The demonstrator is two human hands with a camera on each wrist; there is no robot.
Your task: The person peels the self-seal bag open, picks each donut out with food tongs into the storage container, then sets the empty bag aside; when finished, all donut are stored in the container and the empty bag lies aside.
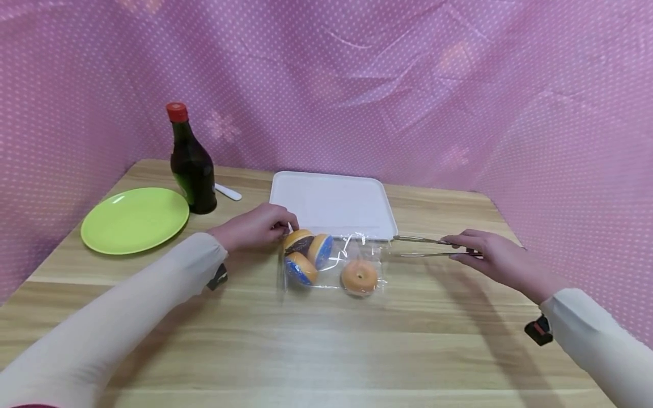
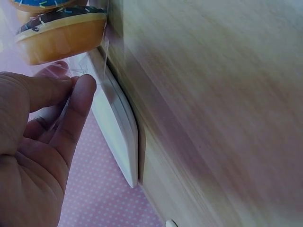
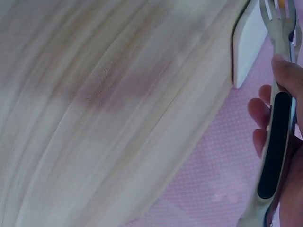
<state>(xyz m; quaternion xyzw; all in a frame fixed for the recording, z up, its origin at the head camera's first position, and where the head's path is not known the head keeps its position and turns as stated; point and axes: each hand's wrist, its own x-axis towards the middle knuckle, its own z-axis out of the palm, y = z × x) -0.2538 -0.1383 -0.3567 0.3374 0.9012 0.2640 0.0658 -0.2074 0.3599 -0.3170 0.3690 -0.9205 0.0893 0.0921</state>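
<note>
Desk [image 1: 316,351]: wood-grained, bearing every item. White tray [image 1: 331,201]: at the rear; its near right corner lies close to the tong tips and could be knocked by a wide swing. Green plate [image 1: 135,218]: left, beside the dark bottle [image 1: 191,170]. Clear bag [image 1: 334,275]: before the tray, overlapping its near edge in the head view — contact with the desk cannot be determined. Left-hand grip [image 1: 255,228]: pinching the bag's edge; so slight a hold may let the film slip or tear. Right-hand grip [image 1: 492,258]: holding tongs [image 3: 275,146], arms parted — pronged tips may snag film. Three iced doughnuts [image 1: 319,251] and one plain doughnut [image 1: 352,281]: bagged, liable to roll if tilted.
</note>
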